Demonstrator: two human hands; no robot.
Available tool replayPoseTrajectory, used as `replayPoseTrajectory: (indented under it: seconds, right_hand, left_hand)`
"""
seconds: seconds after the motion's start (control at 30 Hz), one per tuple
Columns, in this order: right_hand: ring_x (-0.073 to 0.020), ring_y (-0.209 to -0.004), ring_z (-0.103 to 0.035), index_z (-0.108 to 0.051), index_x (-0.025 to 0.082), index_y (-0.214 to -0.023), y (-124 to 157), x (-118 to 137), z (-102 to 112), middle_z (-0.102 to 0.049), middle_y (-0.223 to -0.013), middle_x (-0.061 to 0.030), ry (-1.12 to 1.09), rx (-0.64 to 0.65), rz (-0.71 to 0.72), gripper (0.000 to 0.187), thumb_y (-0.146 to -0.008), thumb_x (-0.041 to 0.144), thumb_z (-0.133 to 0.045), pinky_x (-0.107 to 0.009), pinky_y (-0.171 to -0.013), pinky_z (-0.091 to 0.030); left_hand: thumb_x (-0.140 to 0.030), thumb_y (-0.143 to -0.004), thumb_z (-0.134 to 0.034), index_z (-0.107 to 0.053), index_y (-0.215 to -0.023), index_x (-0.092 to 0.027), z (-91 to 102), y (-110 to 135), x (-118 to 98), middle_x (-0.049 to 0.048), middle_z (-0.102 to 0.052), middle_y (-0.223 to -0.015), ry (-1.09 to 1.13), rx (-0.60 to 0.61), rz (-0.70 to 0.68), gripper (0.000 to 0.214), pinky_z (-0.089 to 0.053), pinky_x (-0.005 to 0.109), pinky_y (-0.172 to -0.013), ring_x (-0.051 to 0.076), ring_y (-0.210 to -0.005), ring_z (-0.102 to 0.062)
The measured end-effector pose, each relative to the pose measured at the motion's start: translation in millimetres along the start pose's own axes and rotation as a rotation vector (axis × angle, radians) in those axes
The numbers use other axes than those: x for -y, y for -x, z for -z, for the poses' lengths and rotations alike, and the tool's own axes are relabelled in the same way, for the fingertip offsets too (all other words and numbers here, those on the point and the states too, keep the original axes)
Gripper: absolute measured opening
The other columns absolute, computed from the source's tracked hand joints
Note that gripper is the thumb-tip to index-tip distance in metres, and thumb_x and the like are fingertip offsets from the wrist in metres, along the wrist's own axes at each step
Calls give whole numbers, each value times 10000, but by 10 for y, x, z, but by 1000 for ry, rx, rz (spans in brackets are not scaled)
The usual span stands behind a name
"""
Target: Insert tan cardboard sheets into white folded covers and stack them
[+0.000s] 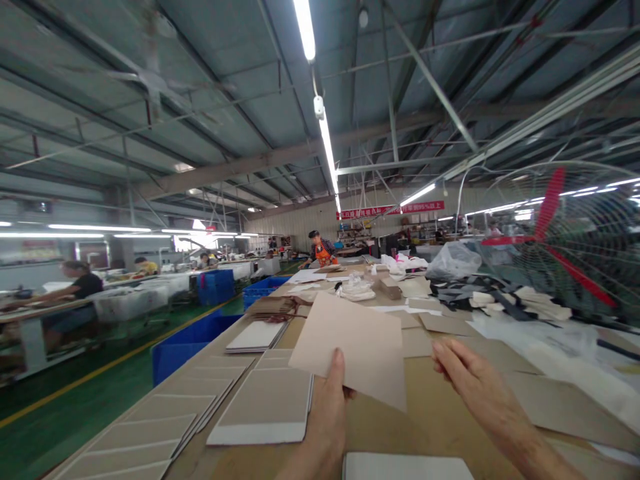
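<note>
I saw one plain beige cardboard sheet (355, 343), flat and slightly tilted, above the table (440, 413). My left hand (327, 413) pinched its lower edge with closed fingers (338, 365). My right hand (470, 380) was spread open and held nothing.

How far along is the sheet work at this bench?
Done: rows of grey boards lie fanned along the left, with a stack beside them. In hand: the left hand pinches one tan sheet, and the right hand is open beside it. Left: loose sheets lie scattered ahead.
</note>
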State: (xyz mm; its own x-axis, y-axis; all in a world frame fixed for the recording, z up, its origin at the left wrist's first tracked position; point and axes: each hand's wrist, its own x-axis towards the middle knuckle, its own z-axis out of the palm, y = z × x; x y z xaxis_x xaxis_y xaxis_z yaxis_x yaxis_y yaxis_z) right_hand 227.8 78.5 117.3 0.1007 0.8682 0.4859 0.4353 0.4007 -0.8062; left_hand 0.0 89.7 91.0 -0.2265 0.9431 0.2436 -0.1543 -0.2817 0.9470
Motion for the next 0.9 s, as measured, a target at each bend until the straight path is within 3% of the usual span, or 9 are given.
replayPoseTrajectory:
  seconds: [0.13,0.23,0.37,0.53,0.7,0.83,0.9]
  right_hand:
    - [-249,-885,-608,-663,235,-1066,26,24,-48,-681,-945,-45,-23,-132,10,466,-799,585,-506,-340,-745,-462]
    - [-278,-1038,-585,-684,213,-1082,31,134,-100,-670,-1093,-74,-53,-182,36,506,-762,568,-519,-368,-843,-460]
    - [-268,-1062,-577,-708,218,-1025,69,152,-112,-667,-1111,-65,-82,-213,15,470,-750,558,-532,-371,-894,-438]
    - [-254,-853,-607,-687,188,-1045,108,71,-59,-688,-944,-63,-142,-303,-74,503,-725,566,-602,-372,-770,-455]
    - [-206,-737,-582,-705,170,-973,102,33,-40,-686,-836,-43,-256,-327,-116,462,-683,531,-689,-313,-663,-435]
    - [-152,-678,-547,-716,185,-868,114,19,-21,-667,-781,-15,-368,-387,-133,346,-641,442,-761,-260,-601,-413]
    - [-127,-604,-516,-708,192,-826,122,21,42,-640,-716,3,-459,-382,-146,322,-623,429,-785,-236,-535,-398]
  left_hand:
    - [-486,-889,-601,-529,-1288,-198,-62,247,45,105,-673,-1179,373,-28,135,497,-488,211,-569,183,-906,-677]
    - [-437,-893,-623,-526,-1303,-242,-191,400,70,83,-675,-1196,531,-39,165,464,-539,216,-642,191,-991,-674]
    - [-408,-927,-579,-464,-1365,-279,-305,563,88,66,-656,-1252,586,-33,227,471,-575,269,-776,194,-1032,-669]
    - [-404,-942,-551,-434,-1387,-258,-346,667,142,84,-640,-1278,640,-8,252,483,-564,312,-850,223,-1109,-640]
    - [-437,-923,-574,-471,-1348,-278,-397,695,211,68,-656,-1233,628,27,230,465,-543,251,-715,204,-1083,-635]
    - [-463,-886,-622,-521,-1272,-306,-405,729,257,30,-678,-1105,590,87,187,429,-454,200,-571,175,-936,-637]
    - [-512,-850,-649,-573,-1183,-258,-343,743,250,31,-681,-1004,588,128,192,426,-433,202,-552,148,-786,-618]
